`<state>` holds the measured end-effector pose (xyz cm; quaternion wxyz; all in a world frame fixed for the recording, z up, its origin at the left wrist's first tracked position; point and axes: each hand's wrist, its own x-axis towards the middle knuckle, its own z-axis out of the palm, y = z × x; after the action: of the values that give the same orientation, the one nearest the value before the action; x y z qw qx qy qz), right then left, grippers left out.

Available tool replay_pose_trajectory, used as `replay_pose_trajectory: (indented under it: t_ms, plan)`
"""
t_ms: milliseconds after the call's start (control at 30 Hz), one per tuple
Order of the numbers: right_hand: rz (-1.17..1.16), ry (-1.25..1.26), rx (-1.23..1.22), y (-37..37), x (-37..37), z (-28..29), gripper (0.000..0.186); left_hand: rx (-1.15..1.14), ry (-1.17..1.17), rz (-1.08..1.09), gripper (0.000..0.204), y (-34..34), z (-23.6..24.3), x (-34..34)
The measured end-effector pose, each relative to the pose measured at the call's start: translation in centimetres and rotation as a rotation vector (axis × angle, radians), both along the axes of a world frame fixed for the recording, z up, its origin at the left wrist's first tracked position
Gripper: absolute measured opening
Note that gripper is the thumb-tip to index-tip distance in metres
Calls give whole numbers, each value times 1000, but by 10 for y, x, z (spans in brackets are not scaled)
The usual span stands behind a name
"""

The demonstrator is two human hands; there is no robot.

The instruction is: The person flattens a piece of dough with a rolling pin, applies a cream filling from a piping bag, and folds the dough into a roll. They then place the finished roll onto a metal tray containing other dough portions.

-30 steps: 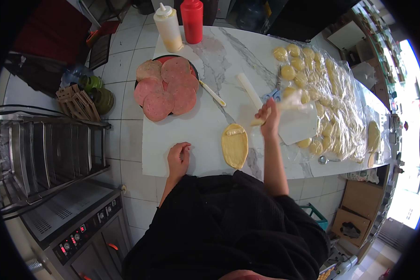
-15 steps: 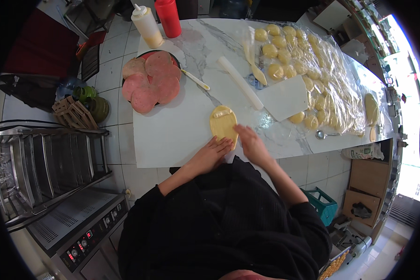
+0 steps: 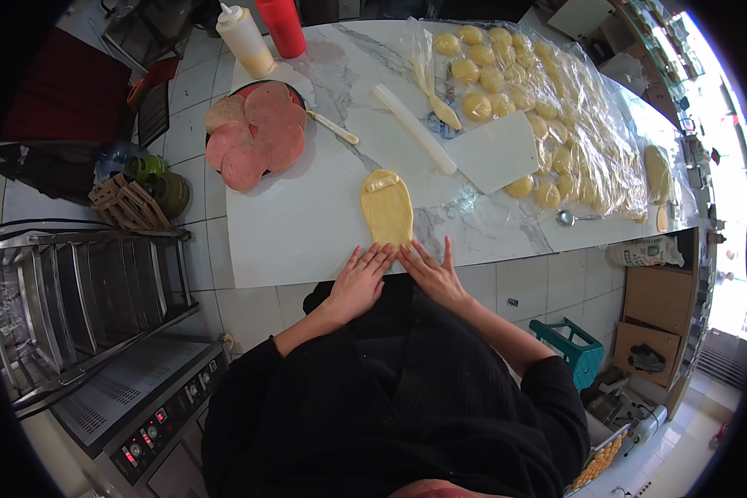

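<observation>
A flat oval of yellow dough [image 3: 388,214] lies on the marble-look table near its front edge. Across the far end of the dough runs a short pale strip of filling or cream [image 3: 382,184]. My left hand [image 3: 362,278] rests its outstretched fingertips on the near end of the dough, at the left. Beside it, my right hand [image 3: 433,275] has its fingers spread, their tips at the right corner of that same end. Neither hand grasps anything; both are open.
Round pink meat slices [image 3: 267,143] fill a dark plate at the left, beside a white-handled knife or spreader [image 3: 334,128]. Behind stand a white squeeze bottle [image 3: 247,43] and a red one [image 3: 282,26]. Rightward lie a white rolling pin [image 3: 415,129], a white scraper [image 3: 496,154] and plastic-covered dough balls [image 3: 477,105].
My right hand has come down from the dough's right side to its near end. My left hand has shifted toward me, and the dough looks longer.
</observation>
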<state>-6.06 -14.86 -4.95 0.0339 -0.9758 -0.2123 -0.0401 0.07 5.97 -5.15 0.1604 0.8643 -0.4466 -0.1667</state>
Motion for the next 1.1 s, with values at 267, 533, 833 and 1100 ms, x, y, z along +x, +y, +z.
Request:
replay_pose_trajectory:
  t_ms: [267, 533, 833, 1100]
  plan:
    - [-10, 39, 56, -4, -2, -8, 40, -18, -145, 40, 54, 2, -1, -15]
    - [8, -33, 141, 10, 3, -8, 40, -27, -173, 174, 57, 3, 9, -18]
    - [-8, 16, 156, 7, -2, -2, 37, -97, -192, 132, 60, 3, 7, -15]
    - [-133, 218, 431, -6, 16, 10, 36, -112, -126, 48, 47, 4, 7, -3]
